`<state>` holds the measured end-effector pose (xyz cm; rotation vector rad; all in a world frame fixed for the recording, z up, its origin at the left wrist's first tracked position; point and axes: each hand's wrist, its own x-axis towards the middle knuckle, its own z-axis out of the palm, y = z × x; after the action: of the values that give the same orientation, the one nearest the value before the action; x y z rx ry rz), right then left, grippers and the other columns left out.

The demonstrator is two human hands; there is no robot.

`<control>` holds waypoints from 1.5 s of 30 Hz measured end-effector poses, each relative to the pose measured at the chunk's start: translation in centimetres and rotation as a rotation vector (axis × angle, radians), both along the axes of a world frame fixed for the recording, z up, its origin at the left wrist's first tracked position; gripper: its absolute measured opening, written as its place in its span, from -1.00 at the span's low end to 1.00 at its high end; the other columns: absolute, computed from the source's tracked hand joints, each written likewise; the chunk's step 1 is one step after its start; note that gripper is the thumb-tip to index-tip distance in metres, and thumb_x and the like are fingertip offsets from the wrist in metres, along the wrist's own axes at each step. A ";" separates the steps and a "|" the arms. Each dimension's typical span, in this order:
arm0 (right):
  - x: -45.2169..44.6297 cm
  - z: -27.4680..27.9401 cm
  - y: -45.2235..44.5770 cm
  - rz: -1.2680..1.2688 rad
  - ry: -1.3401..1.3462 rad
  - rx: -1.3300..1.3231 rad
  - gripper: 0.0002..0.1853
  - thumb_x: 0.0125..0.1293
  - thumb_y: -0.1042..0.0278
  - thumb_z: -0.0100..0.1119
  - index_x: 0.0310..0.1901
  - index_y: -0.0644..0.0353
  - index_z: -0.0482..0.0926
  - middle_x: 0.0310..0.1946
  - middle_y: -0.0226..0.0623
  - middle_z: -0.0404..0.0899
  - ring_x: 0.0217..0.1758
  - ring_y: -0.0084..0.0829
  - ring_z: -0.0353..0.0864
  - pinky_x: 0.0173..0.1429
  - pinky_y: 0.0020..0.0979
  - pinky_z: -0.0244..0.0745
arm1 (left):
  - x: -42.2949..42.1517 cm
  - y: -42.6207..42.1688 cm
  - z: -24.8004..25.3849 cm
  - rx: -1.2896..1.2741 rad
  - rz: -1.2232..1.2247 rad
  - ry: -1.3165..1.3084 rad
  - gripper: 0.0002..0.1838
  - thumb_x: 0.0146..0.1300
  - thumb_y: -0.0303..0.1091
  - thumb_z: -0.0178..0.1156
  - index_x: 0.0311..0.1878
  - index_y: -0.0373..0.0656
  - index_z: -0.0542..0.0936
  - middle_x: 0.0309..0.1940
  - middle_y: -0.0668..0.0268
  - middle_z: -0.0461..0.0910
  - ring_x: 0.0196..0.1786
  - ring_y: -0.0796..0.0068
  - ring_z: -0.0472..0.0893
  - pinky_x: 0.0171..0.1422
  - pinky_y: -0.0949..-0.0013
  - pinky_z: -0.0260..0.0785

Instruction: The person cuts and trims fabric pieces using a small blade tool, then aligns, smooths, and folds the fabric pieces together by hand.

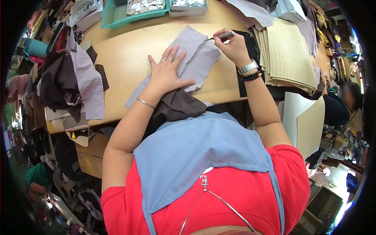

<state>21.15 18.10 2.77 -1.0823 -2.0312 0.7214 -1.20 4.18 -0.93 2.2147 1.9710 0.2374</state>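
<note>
My left hand [166, 74] lies flat with fingers spread on light grey-lilac fabric pieces [188, 41], pressing them to the table. In my right hand [234, 49] is a grey-barrelled pen [225, 35], its thin dark tip pointing left at the upper edge of the fabric. One piece overlaps another, and the lower right piece [203, 64] reaches toward my right wrist. Dark brown cloth [176, 105] hangs over the table's front edge, below my left hand and against my apron.
Dark and lilac fabric scraps [90, 86] pile up at left. A teal basket [111, 17] holding small pale pieces stands at the back. Stacked cream woven-pattern sheets [288, 55] lie at right beside a black sheet [243, 78]. Another person [338, 103] sits at far right.
</note>
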 end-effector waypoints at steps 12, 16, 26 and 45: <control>0.4 -0.3 1.6 -0.042 -0.109 0.094 -0.85 0.19 0.35 0.29 -0.25 0.20 0.71 -0.52 -0.32 0.69 -0.50 -0.56 0.63 -0.33 -0.52 0.52 | 0.0 -0.1 -0.2 0.013 -0.002 -0.005 0.18 -0.17 0.63 0.20 0.53 0.21 0.25 0.59 0.24 0.05 0.62 0.22 0.03 0.38 -0.67 -0.32; 0.6 0.3 1.8 -0.084 -0.090 0.083 -0.85 0.20 0.36 0.31 -0.25 0.23 0.70 -0.49 -0.32 0.71 -0.47 -0.58 0.64 -0.32 -0.54 0.54 | 0.0 -0.1 -0.2 0.011 0.000 -0.015 0.18 -0.17 0.62 0.21 0.53 0.21 0.25 0.59 0.24 0.05 0.62 0.21 0.03 0.38 -0.67 -0.32; -1.2 -0.3 -6.1 0.148 0.158 -0.258 -0.89 0.23 0.44 0.31 -0.24 0.26 0.69 -0.41 -0.40 0.72 -0.36 -0.71 0.65 -0.29 -0.59 0.58 | 0.0 -0.2 -0.2 0.038 0.008 -0.077 0.15 -0.22 0.50 0.32 0.49 0.15 0.31 0.57 0.21 0.12 0.61 0.21 0.07 0.40 -0.67 -0.29; -1.3 -1.8 -5.4 0.096 0.204 -0.227 -0.88 0.22 0.43 0.30 -0.22 0.20 0.69 -0.44 -0.40 0.72 -0.41 -0.71 0.63 -0.34 -0.58 0.57 | 0.0 -0.1 -0.1 0.034 0.010 -0.074 0.16 -0.22 0.49 0.33 0.49 0.15 0.30 0.57 0.21 0.11 0.61 0.22 0.05 0.40 -0.67 -0.31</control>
<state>19.80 12.69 0.96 -0.9950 -1.8690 1.0884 -1.16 4.09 -1.05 2.1837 1.9536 0.3514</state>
